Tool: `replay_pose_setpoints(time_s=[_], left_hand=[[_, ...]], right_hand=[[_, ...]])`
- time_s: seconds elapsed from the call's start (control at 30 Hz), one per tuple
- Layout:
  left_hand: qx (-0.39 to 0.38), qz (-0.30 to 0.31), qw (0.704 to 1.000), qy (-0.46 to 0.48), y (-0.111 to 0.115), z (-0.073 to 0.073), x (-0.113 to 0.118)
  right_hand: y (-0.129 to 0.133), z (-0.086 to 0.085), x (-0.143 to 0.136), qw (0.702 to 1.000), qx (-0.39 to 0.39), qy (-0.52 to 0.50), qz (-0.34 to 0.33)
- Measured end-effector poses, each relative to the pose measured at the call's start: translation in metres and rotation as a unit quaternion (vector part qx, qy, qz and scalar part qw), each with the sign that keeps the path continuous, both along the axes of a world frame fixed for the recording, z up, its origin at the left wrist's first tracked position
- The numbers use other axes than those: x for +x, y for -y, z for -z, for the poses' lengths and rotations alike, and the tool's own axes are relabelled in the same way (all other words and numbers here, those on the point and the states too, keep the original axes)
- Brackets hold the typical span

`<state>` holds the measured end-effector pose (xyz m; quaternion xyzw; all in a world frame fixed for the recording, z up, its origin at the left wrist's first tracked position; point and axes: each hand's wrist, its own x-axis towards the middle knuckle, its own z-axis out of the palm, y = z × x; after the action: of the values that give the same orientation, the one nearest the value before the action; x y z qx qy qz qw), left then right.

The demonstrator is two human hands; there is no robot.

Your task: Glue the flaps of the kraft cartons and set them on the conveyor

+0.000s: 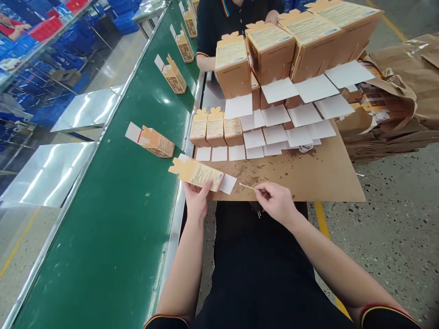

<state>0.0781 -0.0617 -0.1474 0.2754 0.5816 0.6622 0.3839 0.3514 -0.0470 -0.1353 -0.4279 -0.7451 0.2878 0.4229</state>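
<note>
A carton (206, 176) in your left hand (196, 201) hangs above the edge of the conveyor belt (113, 219), left, and the desk (318, 178) before you; a stick (247, 186) in your right hand (277, 201) is just right of it. Belt cartons (159, 142) stand in line. Stacked cartons (274, 52) occupy the desk, a co-worker (217, 27) behind, a paper bundle (404, 77) at right.

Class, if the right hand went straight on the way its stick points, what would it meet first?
Probably the white flap on the carton in the left hand: the thin stick in the right hand points towards it. Depth is unclear from one view, so it could pass above or below.
</note>
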Motion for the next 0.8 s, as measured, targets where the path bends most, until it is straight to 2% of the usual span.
replay_pose_setpoints(time_s=[0.13, 0.33, 0.57, 0.8], left_hand=[[-0.006, -0.014, 1.0, -0.004, -0.001, 0.008, 0.0], [0.008, -0.035, 0.999, -0.026, 0.0, 0.015, 0.005], [0.009, -0.027, 0.991, -0.13, 0.006, 0.018, 0.022], [-0.092, 0.045, 0.956, -0.275, 0.023, 0.005, 0.037]], right_hand=[[-0.003, 0.021, -0.018, 0.998, -0.028, 0.031, -0.054], [-0.005, 0.029, -0.017, 0.994, -0.056, 0.061, -0.074], [-0.016, 0.021, -0.006, 0.998, -0.056, 0.015, 0.016], [-0.005, 0.007, 0.017, 0.993, -0.077, -0.056, 0.068]])
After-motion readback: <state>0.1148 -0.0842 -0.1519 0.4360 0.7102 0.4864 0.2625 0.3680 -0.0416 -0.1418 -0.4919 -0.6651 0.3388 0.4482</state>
